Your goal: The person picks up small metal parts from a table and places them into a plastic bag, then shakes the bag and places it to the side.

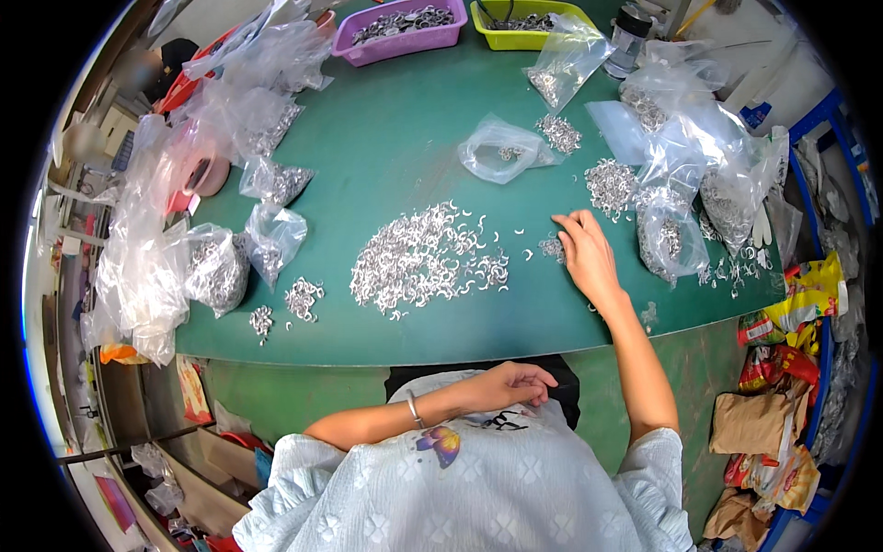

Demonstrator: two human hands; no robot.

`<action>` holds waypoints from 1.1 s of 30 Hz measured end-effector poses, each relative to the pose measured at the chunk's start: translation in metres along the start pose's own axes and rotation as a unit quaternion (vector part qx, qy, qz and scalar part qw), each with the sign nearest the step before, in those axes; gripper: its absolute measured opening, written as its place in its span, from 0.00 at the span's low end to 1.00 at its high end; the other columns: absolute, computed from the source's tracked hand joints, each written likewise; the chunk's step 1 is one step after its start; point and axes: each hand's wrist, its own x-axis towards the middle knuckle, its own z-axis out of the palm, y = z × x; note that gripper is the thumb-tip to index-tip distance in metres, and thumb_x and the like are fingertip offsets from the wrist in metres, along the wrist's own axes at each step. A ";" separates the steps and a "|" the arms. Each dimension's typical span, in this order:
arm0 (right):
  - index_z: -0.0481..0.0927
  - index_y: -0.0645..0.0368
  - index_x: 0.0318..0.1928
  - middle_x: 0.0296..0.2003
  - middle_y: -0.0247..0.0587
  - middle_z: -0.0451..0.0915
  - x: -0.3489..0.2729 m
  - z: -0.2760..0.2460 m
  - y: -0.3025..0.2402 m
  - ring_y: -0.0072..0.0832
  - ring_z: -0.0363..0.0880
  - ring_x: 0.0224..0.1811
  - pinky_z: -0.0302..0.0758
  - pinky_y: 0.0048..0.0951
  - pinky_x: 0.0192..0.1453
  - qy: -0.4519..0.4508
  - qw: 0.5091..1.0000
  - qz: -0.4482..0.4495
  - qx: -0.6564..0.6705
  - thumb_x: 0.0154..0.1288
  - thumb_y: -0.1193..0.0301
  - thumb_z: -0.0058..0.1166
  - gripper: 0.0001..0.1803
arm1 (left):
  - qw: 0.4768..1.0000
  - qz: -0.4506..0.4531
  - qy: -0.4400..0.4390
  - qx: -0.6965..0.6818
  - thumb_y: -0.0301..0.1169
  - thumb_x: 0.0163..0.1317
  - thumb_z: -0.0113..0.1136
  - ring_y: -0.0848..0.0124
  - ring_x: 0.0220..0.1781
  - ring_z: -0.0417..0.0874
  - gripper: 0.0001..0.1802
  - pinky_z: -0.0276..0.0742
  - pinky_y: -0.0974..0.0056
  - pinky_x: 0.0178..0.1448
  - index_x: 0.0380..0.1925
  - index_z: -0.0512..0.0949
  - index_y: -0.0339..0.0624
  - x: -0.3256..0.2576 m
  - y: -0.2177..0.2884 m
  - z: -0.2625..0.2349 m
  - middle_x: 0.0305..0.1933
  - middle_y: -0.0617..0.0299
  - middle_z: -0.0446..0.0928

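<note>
I see right hand flat on green table, fingers loosely spread, grasping nothing, touching small cluster of metal clips; big clip pile just left; left hand near, against lap, fingers curled, empty; clear bags far right.

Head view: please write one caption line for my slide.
Right hand touches small metal pieces on green table; left hand rests in lap.

Clear plastic bags of small metal parts are heaped far left of the hands; more clear bags just right. Red-yellow snack packets and brown paper bags are seen lower right.
</note>
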 end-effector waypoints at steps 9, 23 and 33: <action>0.81 0.63 0.40 0.34 0.46 0.72 -0.027 0.006 -0.018 0.44 0.76 0.36 0.73 0.38 0.41 -0.071 0.995 -0.065 0.035 0.59 0.78 0.56 0.08 | 0.927 -0.028 0.000 -0.373 0.38 0.74 0.40 0.61 0.61 0.73 0.25 0.67 0.58 0.68 0.60 0.63 0.26 0.035 -0.075 -0.035 0.58 0.45 0.71; 0.73 0.64 0.56 0.57 0.46 0.72 -0.037 -0.008 -0.038 0.44 0.67 0.61 0.62 0.41 0.64 -0.023 0.995 -0.085 -0.047 0.66 0.75 0.48 0.18 | 0.882 0.038 -0.112 -0.456 0.44 0.73 0.36 0.54 0.69 0.65 0.31 0.59 0.54 0.73 0.64 0.59 0.26 0.053 -0.083 -0.040 0.67 0.38 0.62; 0.71 0.65 0.58 0.63 0.47 0.68 -0.068 -0.017 -0.040 0.41 0.62 0.68 0.55 0.45 0.73 -0.173 0.977 -0.071 -0.107 0.69 0.69 0.46 0.20 | 0.881 0.210 0.198 0.375 0.23 0.62 0.55 0.62 0.39 0.81 0.10 0.77 0.60 0.44 0.44 0.77 0.34 -0.009 0.029 -0.020 0.39 0.55 0.79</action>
